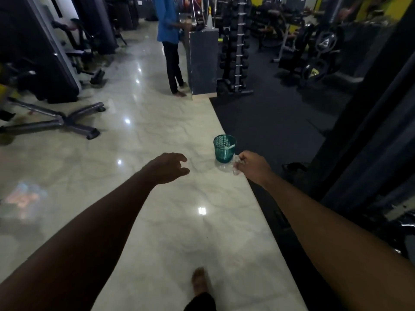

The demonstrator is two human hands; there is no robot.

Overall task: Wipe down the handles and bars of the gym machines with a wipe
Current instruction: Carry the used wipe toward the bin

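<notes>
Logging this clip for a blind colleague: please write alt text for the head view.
The right hand pinches a crumpled wipe near a green mesh bin standing on the marble floor, while the left hand reaches forward with loosely curled fingers, holding nothing. Another person stands at a counter beyond.

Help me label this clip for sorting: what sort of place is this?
A gym, fairly plainly: a tall dumbbell rack stands beside the dark rubber mat, weight plates sit on equipment at the back right, and exercise machines line the left.
</notes>
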